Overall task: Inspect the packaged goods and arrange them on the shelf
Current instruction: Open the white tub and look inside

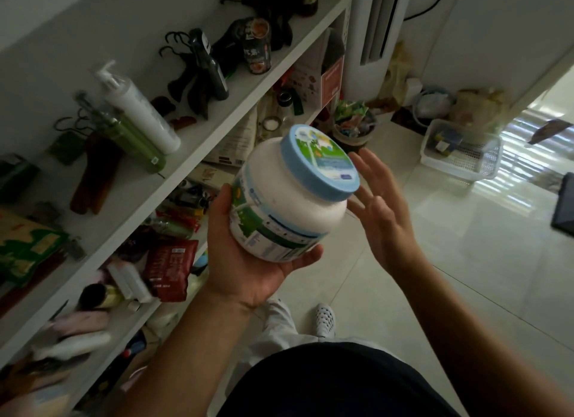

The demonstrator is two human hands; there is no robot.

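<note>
Jar [289, 199] (one, blue-lidded) held in left hand [248, 261], right hand [382, 211] spread beside.

Item: white jar [289, 205], blue lid [323, 165], green-and-white label, held tilted with the lid up and to the right.
- Left hand [248, 261]: under the jar, palm cradling its base, thumb on the jar's left side, fingers [310, 256] curled beneath.
- Right hand [382, 211]: right of the jar, just beside the lid, spread and blurred; contact cannot be told.
- White shelf [198, 137]: left of the jar, crowded.
- White pump bottle [139, 112]: upper left of the jar, lying on the shelf.
- Dark red pouch [170, 270]: lower left of the jar, on a lower level.
- White basket [459, 155]: right of the jar, on the tiled floor [466, 261].
</note>
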